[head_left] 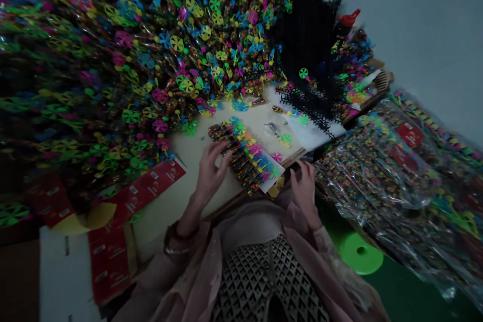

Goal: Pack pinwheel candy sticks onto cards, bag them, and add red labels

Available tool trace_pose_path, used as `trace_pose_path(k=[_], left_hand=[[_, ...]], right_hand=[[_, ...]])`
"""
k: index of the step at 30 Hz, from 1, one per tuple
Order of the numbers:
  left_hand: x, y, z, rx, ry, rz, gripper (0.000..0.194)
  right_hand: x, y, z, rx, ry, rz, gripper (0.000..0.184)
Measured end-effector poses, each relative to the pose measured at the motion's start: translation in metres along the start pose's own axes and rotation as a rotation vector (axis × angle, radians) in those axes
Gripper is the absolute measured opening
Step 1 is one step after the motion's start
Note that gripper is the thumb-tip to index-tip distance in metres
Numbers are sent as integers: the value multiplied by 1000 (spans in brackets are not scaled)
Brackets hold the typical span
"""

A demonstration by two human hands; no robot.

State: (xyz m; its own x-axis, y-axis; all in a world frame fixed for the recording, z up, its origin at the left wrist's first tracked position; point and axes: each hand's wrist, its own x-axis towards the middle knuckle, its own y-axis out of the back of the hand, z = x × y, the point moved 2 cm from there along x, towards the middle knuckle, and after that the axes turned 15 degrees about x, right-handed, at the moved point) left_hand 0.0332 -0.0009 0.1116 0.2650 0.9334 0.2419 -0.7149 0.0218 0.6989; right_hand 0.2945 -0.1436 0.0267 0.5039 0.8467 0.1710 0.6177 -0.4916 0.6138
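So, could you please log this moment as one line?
left hand: fingers at row of toys | right hand: apart from row, nothing visibly held | row: on table | larger toy pile: beyond

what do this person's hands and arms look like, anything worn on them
The left hand and right hand are ungloved. The sleeves look loose and dusky pink, the right one faintly patterned towards its end. A dark band circles the left wrist; its details are too dim to tell.
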Motion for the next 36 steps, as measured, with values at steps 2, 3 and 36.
trace_pose_path(k=[2,3,36], left_hand=[[-35,-8,26,-66,-89,-130,29],[-48,-13,36,-81,-121,-173,28],[-30,-142,138,409,-567,-295,65]], right_hand=[[25,3,2,-204,101,-133,44],[37,5,6,-258,138,-218,45],[43,103,-20,-148,627,-150,22]])
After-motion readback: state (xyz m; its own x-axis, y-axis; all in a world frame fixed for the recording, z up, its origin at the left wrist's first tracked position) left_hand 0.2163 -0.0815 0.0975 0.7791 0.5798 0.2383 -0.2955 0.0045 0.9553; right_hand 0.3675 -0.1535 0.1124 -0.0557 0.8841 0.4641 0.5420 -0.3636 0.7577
